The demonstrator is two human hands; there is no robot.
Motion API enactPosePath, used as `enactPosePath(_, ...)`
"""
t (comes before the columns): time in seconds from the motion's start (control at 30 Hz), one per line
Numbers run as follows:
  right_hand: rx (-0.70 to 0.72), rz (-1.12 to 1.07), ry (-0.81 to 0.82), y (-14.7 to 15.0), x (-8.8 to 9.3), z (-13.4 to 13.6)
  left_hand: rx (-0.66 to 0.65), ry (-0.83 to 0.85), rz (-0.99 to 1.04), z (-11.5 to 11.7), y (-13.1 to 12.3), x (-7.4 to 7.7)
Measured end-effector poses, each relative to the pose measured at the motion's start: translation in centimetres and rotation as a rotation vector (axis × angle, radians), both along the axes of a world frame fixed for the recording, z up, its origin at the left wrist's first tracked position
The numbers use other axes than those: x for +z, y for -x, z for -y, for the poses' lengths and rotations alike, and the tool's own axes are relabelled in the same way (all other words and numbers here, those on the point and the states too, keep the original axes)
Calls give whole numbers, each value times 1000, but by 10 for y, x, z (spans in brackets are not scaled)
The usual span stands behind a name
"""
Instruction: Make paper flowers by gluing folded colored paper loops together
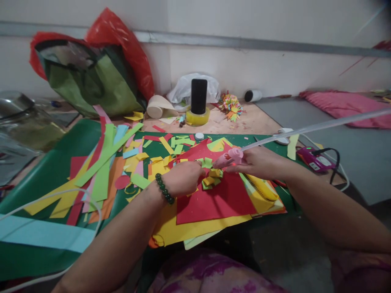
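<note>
- Your right hand (259,162) wraps tight around the pink glue gun (227,158).
- Your left hand (183,178) pinches the folded paper piece (210,177) shut.

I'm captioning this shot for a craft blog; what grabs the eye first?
Dead centre, the right hand aims a pink glue gun at a small green-and-yellow paper piece pinched by the left hand. Beneath lies a red sheet amid scattered coloured strips; a red bag looms back left.
</note>
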State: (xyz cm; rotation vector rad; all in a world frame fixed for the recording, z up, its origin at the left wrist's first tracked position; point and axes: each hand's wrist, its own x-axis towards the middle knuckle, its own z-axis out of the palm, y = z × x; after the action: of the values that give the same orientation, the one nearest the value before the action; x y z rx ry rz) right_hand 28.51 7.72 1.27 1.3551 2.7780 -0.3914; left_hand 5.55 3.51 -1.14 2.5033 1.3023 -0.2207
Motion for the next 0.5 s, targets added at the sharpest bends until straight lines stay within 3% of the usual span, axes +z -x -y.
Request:
enactPosePath(0.33, 90, 62, 82, 7, 10, -1, 6, 3, -9, 0, 0, 1)
enactPosePath(0.5, -36, 173, -49, 12, 9, -1, 26, -2, -17, 2, -1, 3)
